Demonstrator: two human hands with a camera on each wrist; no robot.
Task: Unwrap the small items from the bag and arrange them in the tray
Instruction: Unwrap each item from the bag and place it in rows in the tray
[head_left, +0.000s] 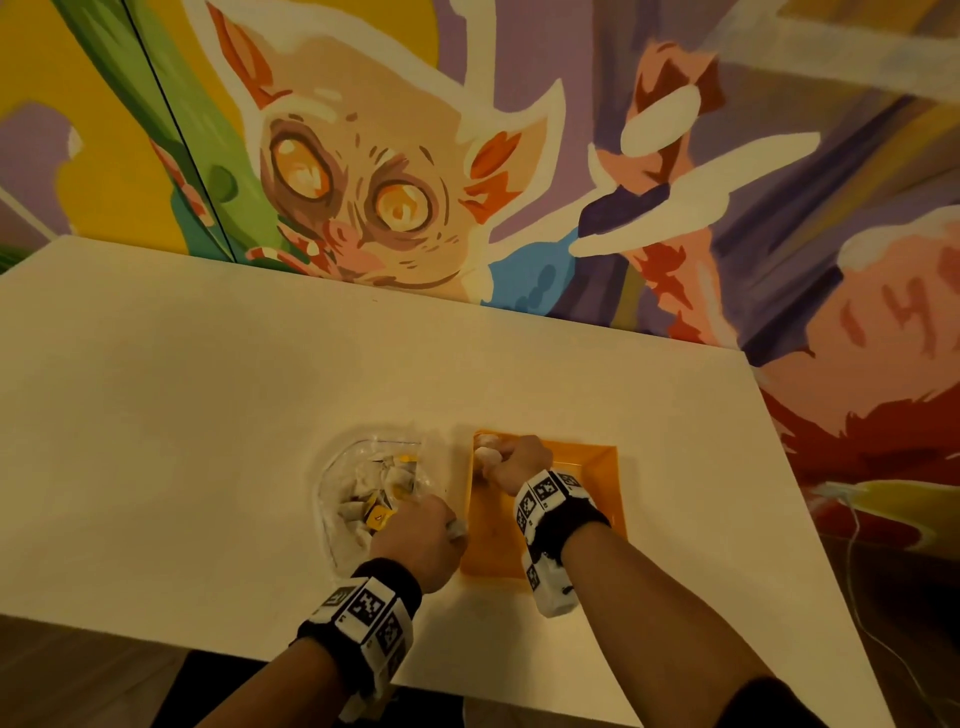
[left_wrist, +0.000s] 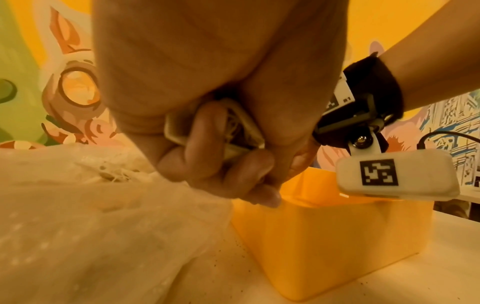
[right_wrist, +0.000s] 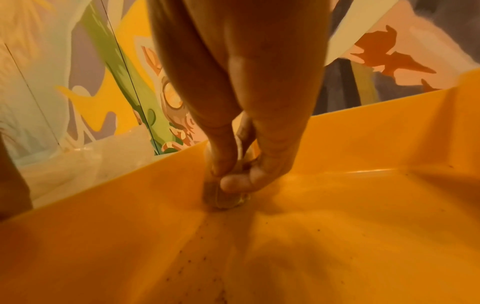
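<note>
Here my right hand (head_left: 519, 457) pinches 1 small, light item (right_wrist: 223, 197) against the tray's (head_left: 597, 467) far-left corner; my left hand (head_left: 421, 545) clutches a crumpled wrapper (left_wrist: 233, 131) beside the bag (head_left: 363, 483); take each by its sides.

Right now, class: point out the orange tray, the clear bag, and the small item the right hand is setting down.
orange tray (head_left: 597, 478): head view, bare floor near right wall.
clear bag (head_left: 332, 483): head view, left edge.
small item (right_wrist: 221, 198): right wrist view, its lower side under the fingertips.

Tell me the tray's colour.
Orange-yellow all over; the tray shows best in the right wrist view.
</note>
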